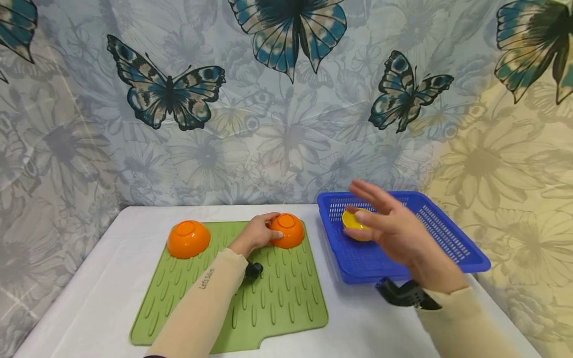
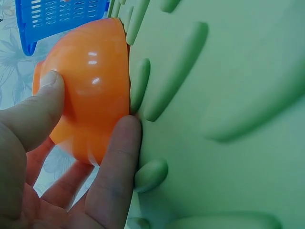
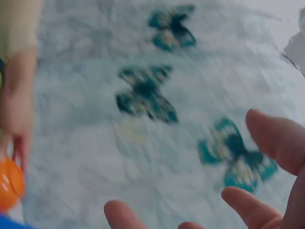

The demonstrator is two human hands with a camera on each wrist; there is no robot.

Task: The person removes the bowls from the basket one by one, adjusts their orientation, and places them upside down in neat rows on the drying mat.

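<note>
My left hand (image 1: 257, 232) grips an orange bowl (image 1: 290, 233) that sits upside down at the back right of the green mat (image 1: 264, 283). In the left wrist view the thumb presses the side of the bowl (image 2: 90, 90) near its foot, while the other fingers lie along the side and rim. A second orange bowl (image 1: 188, 240), also upside down, rests at the mat's back left. Over the blue basket (image 1: 371, 272) hovers my right hand (image 1: 403, 233), fingers spread and holding nothing. A yellow bowl (image 1: 353, 233) inside the basket is partly hidden behind that hand.
The mat and basket stand side by side on a white-covered table (image 1: 358, 328). Behind it hangs a cloth (image 1: 286, 139) printed with butterflies and flowers. A ridged surface runs across the mat, and a notch cuts its front edge.
</note>
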